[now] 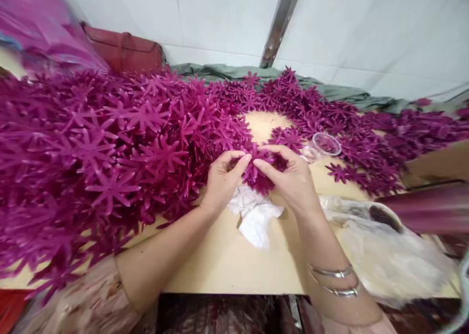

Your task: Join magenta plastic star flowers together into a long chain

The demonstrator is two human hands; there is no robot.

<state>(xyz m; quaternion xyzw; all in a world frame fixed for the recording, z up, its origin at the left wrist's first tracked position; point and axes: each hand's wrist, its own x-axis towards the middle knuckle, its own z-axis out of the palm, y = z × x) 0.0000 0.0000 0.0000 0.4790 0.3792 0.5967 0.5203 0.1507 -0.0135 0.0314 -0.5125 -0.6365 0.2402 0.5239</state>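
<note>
My left hand (pixel 222 178) and my right hand (pixel 291 177) meet at the middle of a pale wooden table (pixel 227 260). Both pinch the same magenta star-shaped plastic flower piece (pixel 257 174), thumbs and fingers closed on it from either side. A huge heap of the same magenta flower pieces (pixel 110 138) covers the left half of the table and curves round the back to the right. A crumpled white cloth (pixel 254 216) lies just under my hands. Two silver bangles sit on my right wrist.
A small clear plastic cup (pixel 324 146) lies tipped right of my hands. A clear plastic bag (pixel 381 246) lies at the right front. A brown cardboard piece (pixel 436 165) stands far right. A red bag (pixel 124 51) and green cloth (pixel 278 75) line the white tiled wall.
</note>
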